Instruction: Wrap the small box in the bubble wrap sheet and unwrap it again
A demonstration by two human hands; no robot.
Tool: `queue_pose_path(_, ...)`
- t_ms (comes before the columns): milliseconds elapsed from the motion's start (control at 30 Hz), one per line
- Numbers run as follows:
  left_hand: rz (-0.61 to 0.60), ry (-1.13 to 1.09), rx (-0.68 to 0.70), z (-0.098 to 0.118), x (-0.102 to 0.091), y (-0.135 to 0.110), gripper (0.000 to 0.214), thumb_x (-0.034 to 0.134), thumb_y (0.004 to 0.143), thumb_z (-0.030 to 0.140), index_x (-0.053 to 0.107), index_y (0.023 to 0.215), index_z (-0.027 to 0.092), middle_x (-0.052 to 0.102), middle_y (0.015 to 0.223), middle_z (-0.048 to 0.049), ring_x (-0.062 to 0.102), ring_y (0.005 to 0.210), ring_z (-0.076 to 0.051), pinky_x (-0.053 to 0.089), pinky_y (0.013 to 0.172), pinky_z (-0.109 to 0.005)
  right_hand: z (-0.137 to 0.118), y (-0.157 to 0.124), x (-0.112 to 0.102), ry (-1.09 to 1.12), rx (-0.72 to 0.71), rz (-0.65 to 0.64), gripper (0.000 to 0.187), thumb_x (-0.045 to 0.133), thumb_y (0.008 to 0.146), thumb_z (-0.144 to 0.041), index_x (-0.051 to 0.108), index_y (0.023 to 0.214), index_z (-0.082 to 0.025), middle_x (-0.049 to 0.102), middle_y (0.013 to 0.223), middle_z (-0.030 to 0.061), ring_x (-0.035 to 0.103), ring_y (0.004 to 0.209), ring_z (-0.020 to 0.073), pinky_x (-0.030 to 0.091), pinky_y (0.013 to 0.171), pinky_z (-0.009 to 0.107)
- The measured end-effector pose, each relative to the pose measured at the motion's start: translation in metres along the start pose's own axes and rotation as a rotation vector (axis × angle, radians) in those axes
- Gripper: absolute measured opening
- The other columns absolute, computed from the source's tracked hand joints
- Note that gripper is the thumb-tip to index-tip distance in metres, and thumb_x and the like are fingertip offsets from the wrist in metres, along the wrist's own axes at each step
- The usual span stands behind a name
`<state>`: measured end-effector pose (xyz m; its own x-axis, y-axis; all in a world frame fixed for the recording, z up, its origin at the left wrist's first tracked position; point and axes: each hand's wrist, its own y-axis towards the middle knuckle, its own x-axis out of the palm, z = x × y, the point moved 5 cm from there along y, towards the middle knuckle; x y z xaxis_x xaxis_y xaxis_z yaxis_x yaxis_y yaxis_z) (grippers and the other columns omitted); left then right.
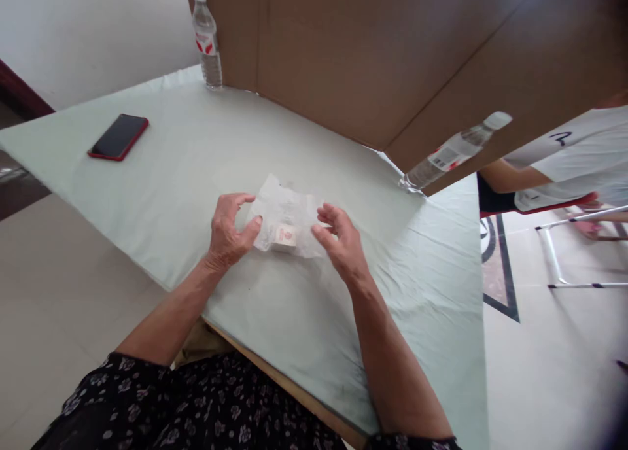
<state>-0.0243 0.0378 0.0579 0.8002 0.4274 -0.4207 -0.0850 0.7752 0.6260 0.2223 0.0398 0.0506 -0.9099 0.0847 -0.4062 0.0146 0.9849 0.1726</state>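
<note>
A small pale box [284, 235] with a reddish print on top sits at the near part of a translucent, crinkled wrapping sheet [280, 198], which looks like bubble wrap. The sheet lies spread on the table. My left hand [231, 231] is at the sheet's left edge, with thumb and fingers apart and curved toward it. On the opposite side, my right hand [341, 239] is open, its thumb and fingertips close to the right edge. Whether the fingertips touch the sheet, I cannot tell. Neither hand grips the box.
A pale green cloth covers the table [275, 312]. Brown cardboard panels [318, 57] stand along the far side, with one water bottle [208, 41] at the left and another bottle [454, 152] at the right. A red-cased phone [119, 137] lies left. Beyond the cardboard, a person [574, 155] sits at right.
</note>
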Motion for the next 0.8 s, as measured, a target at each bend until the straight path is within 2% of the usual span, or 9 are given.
queue_pose_path(100,-0.196,0.044,0.077,0.003,0.012,-0.004,0.049,0.06,0.079,0.03,0.057,0.126,0.017,0.071,0.117,-0.0112,0.06,0.115,-0.028,0.048,0.103,-0.048,-0.002,-0.005,0.008,-0.158,0.018,-0.062,0.065,0.073,0.078,-0.049,0.057,0.134,-0.02,0.073,0.119,0.0132,0.068,0.105,0.0279,0.054,0.093,0.048)
queue_pose_path(233,-0.357,0.034,0.001,-0.001,0.014,-0.006,0.064,0.055,0.076,0.021,0.05,0.14,0.014,0.073,0.11,-0.0097,0.065,0.111,-0.026,0.048,0.103,-0.046,-0.013,-0.016,0.006,-0.107,-0.095,-0.146,0.033,0.059,0.09,-0.034,0.067,0.119,-0.021,0.076,0.099,0.0055,0.07,0.095,0.0204,0.053,0.093,0.039)
queue_pose_path(333,-0.452,-0.014,0.025,0.006,0.0,-0.01,0.057,0.056,0.083,0.027,0.053,0.139,0.015,0.074,0.09,-0.0054,0.066,0.108,-0.025,0.049,0.1,-0.042,-0.023,-0.035,0.004,-0.046,-0.162,-0.4,0.027,0.06,0.091,-0.032,0.071,0.114,-0.023,0.077,0.098,0.0036,0.071,0.097,0.0193,0.054,0.088,0.035)
queue_pose_path(400,-0.608,-0.041,0.036,0.01,-0.008,-0.017,0.051,0.058,0.089,0.04,0.059,0.134,0.017,0.071,0.078,-0.0024,0.068,0.099,-0.025,0.051,0.093,-0.039,-0.024,-0.052,0.003,-0.06,-0.152,-0.581,0.026,0.063,0.091,-0.034,0.073,0.112,-0.023,0.078,0.095,0.0033,0.071,0.093,0.0192,0.055,0.085,0.034)
queue_pose_path(467,-0.734,0.045,0.04,0.01,-0.015,-0.025,0.041,0.049,0.096,0.044,0.068,0.122,0.019,0.071,0.075,-0.0028,0.068,0.085,-0.024,0.051,0.086,-0.039,-0.02,-0.065,0.001,-0.118,-0.126,-0.662,0.025,0.063,0.092,-0.038,0.075,0.108,-0.023,0.079,0.097,0.0041,0.072,0.09,0.0195,0.055,0.082,0.034)
queue_pose_path(533,-0.76,0.205,0.054,0.009,-0.019,-0.028,0.039,0.044,0.099,0.043,0.072,0.112,0.018,0.07,0.072,-0.0041,0.067,0.077,-0.024,0.05,0.083,-0.042,-0.016,-0.07,-0.001,-0.167,-0.088,-0.639,0.025,0.06,0.095,-0.041,0.076,0.103,-0.022,0.079,0.099,0.0047,0.072,0.089,0.0198,0.055,0.079,0.033)
queue_pose_path(633,-0.663,0.396,0.135,0.016,-0.018,-0.025,0.033,0.051,0.097,0.038,0.071,0.11,0.016,0.072,0.08,-0.0076,0.068,0.084,-0.028,0.049,0.085,-0.045,-0.013,-0.058,-0.002,-0.214,-0.08,-0.43,0.025,0.058,0.096,-0.039,0.074,0.104,-0.022,0.079,0.098,0.0054,0.072,0.089,0.021,0.056,0.078,0.034)
queue_pose_path(733,-0.636,0.398,0.275,0.033,-0.003,-0.022,0.034,0.058,0.093,0.032,0.066,0.12,0.014,0.072,0.116,-0.0145,0.064,0.114,-0.032,0.046,0.097,-0.046,-0.016,-0.037,0.011,-0.324,-0.201,-0.23,0.044,0.068,0.088,-0.038,0.065,0.128,-0.02,0.071,0.127,0.0124,0.066,0.116,0.0282,0.054,0.095,0.044)
queue_pose_path(800,-0.726,0.379,0.315,0.038,0.009,-0.024,0.049,0.066,0.087,0.033,0.058,0.131,0.012,0.063,0.137,-0.0176,0.052,0.136,-0.034,0.04,0.109,-0.046,-0.015,-0.026,0.029,-0.387,-0.261,-0.255,0.062,0.075,0.082,-0.035,0.057,0.138,-0.016,0.061,0.143,0.0169,0.058,0.13,0.0327,0.049,0.106,0.05)
